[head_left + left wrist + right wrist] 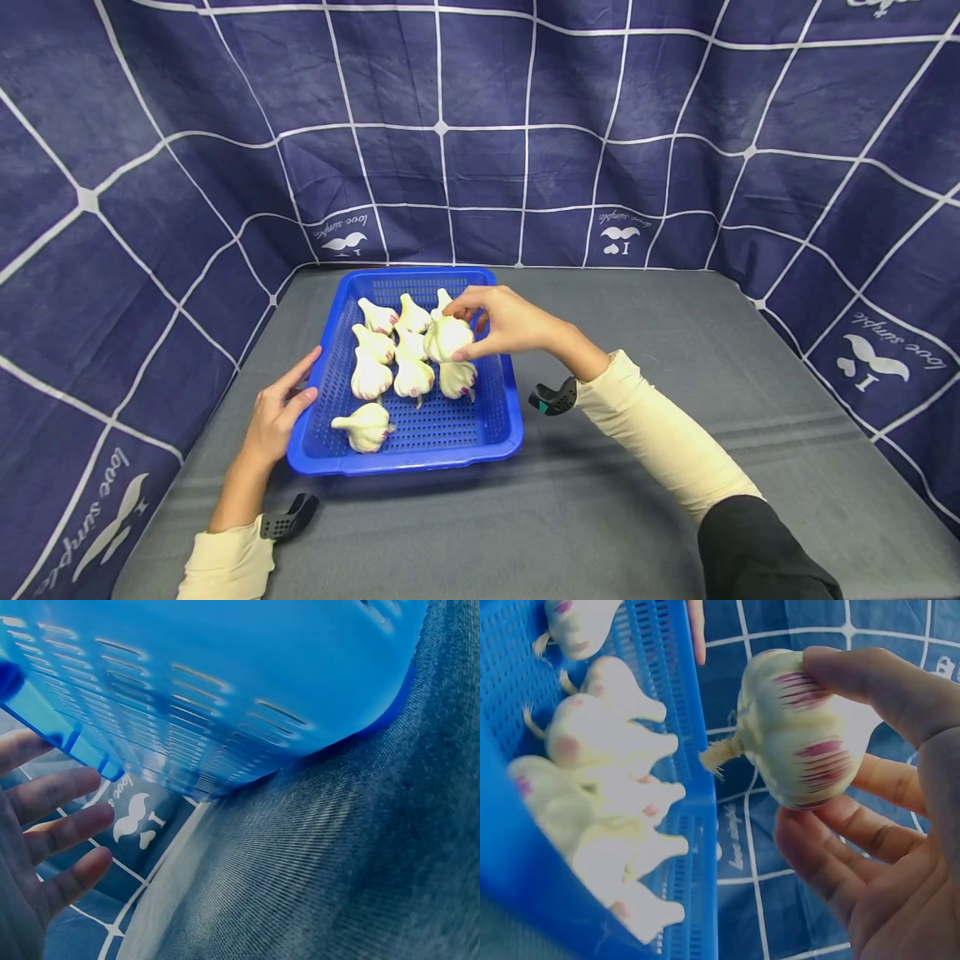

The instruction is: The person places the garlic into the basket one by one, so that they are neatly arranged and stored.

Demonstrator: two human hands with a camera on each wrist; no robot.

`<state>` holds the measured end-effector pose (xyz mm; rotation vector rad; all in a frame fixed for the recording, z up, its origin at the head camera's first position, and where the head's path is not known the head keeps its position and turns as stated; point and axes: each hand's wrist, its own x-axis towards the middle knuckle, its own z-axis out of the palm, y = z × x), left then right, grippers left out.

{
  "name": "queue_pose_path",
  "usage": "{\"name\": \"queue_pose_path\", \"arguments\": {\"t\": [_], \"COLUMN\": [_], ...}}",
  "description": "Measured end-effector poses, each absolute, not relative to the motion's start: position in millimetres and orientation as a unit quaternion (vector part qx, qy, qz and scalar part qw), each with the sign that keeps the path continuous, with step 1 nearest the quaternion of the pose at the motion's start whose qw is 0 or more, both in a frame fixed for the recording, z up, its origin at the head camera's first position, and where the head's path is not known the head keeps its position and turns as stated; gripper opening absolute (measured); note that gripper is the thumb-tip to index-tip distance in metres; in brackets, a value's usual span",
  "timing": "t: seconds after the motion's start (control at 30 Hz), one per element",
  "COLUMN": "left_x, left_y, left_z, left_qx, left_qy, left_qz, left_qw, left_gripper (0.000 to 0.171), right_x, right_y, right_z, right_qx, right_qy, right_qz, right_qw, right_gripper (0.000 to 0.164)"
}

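Observation:
My right hand [510, 321] holds a white garlic bulb [448, 340] over the right side of a blue plastic basket [405, 460]. In the right wrist view the thumb and fingers pinch this bulb [799, 731], which has purple streaks and a stub of dried roots. Several more garlic bulbs [371, 377] lie in the basket, most of them in rows. One bulb [365, 427] lies apart near the basket's front left corner. My left hand [273, 412] is at the basket's left rim with fingers spread and nearly straight. In the left wrist view the forefinger reaches the rim's underside.
A grey cloth [622, 500] covers the table under the basket. Dark blue curtains [480, 167] with white grid lines hang at the back and both sides. Black bands [555, 397] sit on both wrists.

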<state>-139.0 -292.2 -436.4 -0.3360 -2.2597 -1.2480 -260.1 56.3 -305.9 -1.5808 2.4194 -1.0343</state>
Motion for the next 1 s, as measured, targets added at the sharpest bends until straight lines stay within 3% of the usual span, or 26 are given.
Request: {"name": "queue_pose_path", "arguments": {"t": [0.43,0.67,1.0], "left_x": [-138.5,-139.0,-138.7], "left_y": [-293.1,-293.1,-294.3], "left_z": [-434.5,-433.9,-433.9], "left_qx": [-0.130,-0.128,-0.123], "left_qy": [-0.834,-0.834,-0.841], "left_qz": [-0.471,-0.474,-0.468], "left_qw": [0.255,0.251,0.243], "left_gripper": [0.049,0.049,0.049], "right_x": [-249.2,-252.3,-252.9], "right_y": [10.6,-10.5,-21.1], "right_z": [-303.2,-324.5,-343.6], "right_qx": [-0.534,-0.556,-0.569], "right_qy": [0.773,0.759,0.763], "right_qz": [-0.325,-0.296,-0.233], "right_qw": [0.107,0.165,0.200], "right_gripper": [0.051,0.057,0.056]}}
